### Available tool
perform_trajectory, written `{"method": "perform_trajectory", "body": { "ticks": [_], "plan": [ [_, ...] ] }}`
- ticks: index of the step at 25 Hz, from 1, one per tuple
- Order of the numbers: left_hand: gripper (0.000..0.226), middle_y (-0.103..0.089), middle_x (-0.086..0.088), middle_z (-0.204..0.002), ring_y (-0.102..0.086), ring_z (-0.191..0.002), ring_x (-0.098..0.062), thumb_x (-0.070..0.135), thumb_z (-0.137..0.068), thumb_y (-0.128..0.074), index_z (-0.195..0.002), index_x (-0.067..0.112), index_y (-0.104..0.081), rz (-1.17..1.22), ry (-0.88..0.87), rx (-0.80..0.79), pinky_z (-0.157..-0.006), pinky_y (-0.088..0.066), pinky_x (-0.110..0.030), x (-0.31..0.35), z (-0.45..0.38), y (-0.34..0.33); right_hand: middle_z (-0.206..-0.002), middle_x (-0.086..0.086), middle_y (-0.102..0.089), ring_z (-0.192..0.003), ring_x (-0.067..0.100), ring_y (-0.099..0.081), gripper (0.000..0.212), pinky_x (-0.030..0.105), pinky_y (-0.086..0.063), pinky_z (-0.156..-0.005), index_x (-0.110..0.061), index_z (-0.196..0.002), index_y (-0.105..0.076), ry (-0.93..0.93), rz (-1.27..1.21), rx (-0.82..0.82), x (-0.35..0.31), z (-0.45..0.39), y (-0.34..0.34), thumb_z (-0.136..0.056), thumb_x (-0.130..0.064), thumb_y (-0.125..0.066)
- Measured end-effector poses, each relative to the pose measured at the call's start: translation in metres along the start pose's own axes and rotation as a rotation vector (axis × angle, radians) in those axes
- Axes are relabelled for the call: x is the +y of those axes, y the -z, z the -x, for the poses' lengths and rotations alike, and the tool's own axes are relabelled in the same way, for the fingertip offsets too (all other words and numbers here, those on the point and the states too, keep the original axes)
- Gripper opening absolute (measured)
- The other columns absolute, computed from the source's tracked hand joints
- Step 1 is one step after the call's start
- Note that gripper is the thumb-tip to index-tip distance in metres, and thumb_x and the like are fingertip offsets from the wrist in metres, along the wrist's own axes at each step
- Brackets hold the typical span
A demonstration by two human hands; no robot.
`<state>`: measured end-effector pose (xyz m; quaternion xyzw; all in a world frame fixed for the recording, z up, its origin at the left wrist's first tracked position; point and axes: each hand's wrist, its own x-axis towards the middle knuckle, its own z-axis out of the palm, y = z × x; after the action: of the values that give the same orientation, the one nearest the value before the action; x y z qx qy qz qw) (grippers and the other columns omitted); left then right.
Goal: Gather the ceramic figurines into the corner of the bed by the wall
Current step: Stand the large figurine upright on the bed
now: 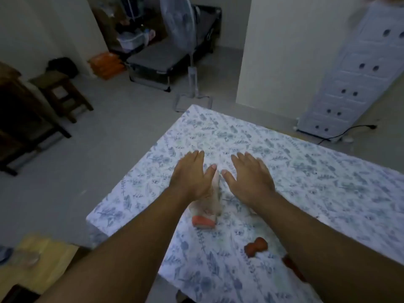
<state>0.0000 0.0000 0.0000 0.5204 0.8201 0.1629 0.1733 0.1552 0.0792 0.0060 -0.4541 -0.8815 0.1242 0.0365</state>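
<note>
Two bare hands spread flat and empty above a bed (284, 162) covered in a smooth white sheet printed with blue-grey leaf sprigs: left hand (190, 174) and right hand (249, 176) side by side, fingers wide, palms down, gripping nothing. Between and below the wrists, a pale elongated figurine (209, 206) with an orange-pink base, lying on the sheet; nearer, a glossy reddish-brown lobed figurine (256, 246), and another red-brown piece (291, 264) partly hidden under the right forearm.
</note>
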Motion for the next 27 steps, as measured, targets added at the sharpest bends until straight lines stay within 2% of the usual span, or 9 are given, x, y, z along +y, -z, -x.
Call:
{"method": "perform_trajectory", "body": {
  "ticks": [2, 5, 8, 11, 14, 16, 18, 22, 27],
  "plan": [
    [0.073, -0.026, -0.01, -0.165, -0.022, -0.152, -0.027, 0.056, -0.101, -0.034, -0.158, 0.013, -0.022, 0.138, 0.108, -0.121, -0.122, -0.019, -0.042, -0.028, -0.004, -0.019, -0.16, 0.007, -0.034, -0.149, 0.025, -0.026, 0.067, 0.043, -0.019, -0.121, -0.016, -0.154, -0.03, -0.012, -0.034, -0.123, -0.016, -0.001, -0.032, -0.1, -0.056, -0.033],
    [0.067, -0.045, -0.01, -0.155, -0.044, -0.139, -0.028, 0.06, -0.1, -0.032, -0.153, 0.019, -0.035, 0.462, 0.282, -0.343, -0.113, -0.035, -0.041, -0.068, -0.01, -0.057, -0.14, 0.011, -0.057, -0.127, 0.031, -0.053, 0.071, 0.046, -0.042, -0.106, -0.025, -0.155, -0.024, -0.182, -0.257, -0.277, -0.034, 0.002, -0.077, -0.096, -0.063, -0.035],
    [0.051, -0.065, -0.006, -0.133, -0.064, -0.11, -0.017, 0.056, -0.101, -0.039, -0.135, 0.021, -0.056, 0.663, 0.329, -0.39, -0.089, -0.049, -0.03, -0.081, -0.017, -0.066, -0.135, 0.005, -0.064, -0.117, 0.027, -0.064, 0.079, 0.045, -0.051, -0.1, -0.042, -0.152, -0.025, -0.394, -0.659, -0.304, -0.043, 0.0, -0.091, -0.082, -0.069, -0.051],
    [0.042, -0.067, -0.002, -0.123, -0.068, -0.093, -0.009, 0.045, -0.1, -0.054, -0.138, 0.027, -0.046, 0.851, 0.338, -0.404, -0.072, -0.052, -0.019, -0.088, -0.018, -0.053, -0.122, 0.0, -0.07, -0.103, 0.015, -0.071, 0.075, 0.042, -0.058, -0.09, -0.042, -0.149, -0.031, -0.441, -0.883, -0.209, -0.047, -0.003, -0.091, -0.086, -0.04, -0.072],
    [0.067, -0.063, -0.002, -0.127, -0.068, -0.101, -0.009, 0.034, -0.098, -0.064, -0.154, 0.035, -0.027, 0.931, 0.23, -0.318, -0.074, -0.058, -0.02, -0.096, -0.022, -0.031, -0.119, -0.011, -0.061, -0.083, -0.013, -0.066, 0.09, 0.016, -0.057, -0.07, -0.031, -0.156, -0.02, -0.401, -1.049, -0.197, -0.054, -0.013, -0.077, -0.087, -0.009, -0.075],
    [0.066, -0.063, 0.006, -0.129, -0.066, -0.109, -0.008, 0.025, -0.096, -0.068, -0.149, 0.043, -0.034, 0.939, 0.1, -0.221, -0.079, -0.06, -0.024, -0.101, -0.025, -0.02, -0.121, -0.018, -0.052, -0.082, -0.027, -0.058, 0.098, 0.008, -0.052, -0.062, -0.03, -0.157, -0.014, -0.352, -1.092, -0.166, -0.062, -0.02, -0.071, -0.086, -0.002, -0.074],
    [0.061, -0.063, 0.016, -0.127, -0.064, -0.113, -0.006, 0.018, -0.094, -0.069, -0.139, 0.049, -0.043, 0.922, -0.012, -0.134, -0.081, -0.061, -0.029, -0.106, -0.026, -0.015, -0.12, -0.024, -0.052, -0.091, -0.026, -0.059, 0.1, 0.01, -0.054, -0.068, -0.033, -0.157, -0.014, -0.3, -1.12, -0.125, -0.069, -0.023, -0.072, -0.085, 0.004, -0.073],
    [0.063, -0.053, 0.009, -0.141, -0.053, -0.13, -0.013, 0.026, -0.091, -0.073, -0.146, 0.035, -0.043, 0.84, -0.117, -0.054, -0.1, -0.053, -0.046, -0.122, -0.019, -0.026, -0.131, -0.015, -0.06, -0.111, -0.008, -0.063, 0.091, 0.021, -0.058, -0.082, -0.04, -0.151, -0.032, -0.23, -1.105, -0.043, -0.08, -0.016, -0.083, -0.084, 0.007, -0.071],
    [0.065, -0.043, 0.006, -0.143, -0.039, -0.138, -0.004, 0.024, -0.095, -0.067, -0.15, 0.029, -0.033, 0.745, -0.136, 0.001, -0.111, -0.043, -0.035, -0.127, 0.007, -0.042, -0.136, -0.021, -0.057, -0.125, -0.003, -0.056, 0.086, 0.024, -0.051, -0.099, -0.05, -0.142, -0.035, -0.211, -1.063, -0.002, -0.08, 0.002, -0.103, -0.085, 0.003, -0.072]
  ]
}}
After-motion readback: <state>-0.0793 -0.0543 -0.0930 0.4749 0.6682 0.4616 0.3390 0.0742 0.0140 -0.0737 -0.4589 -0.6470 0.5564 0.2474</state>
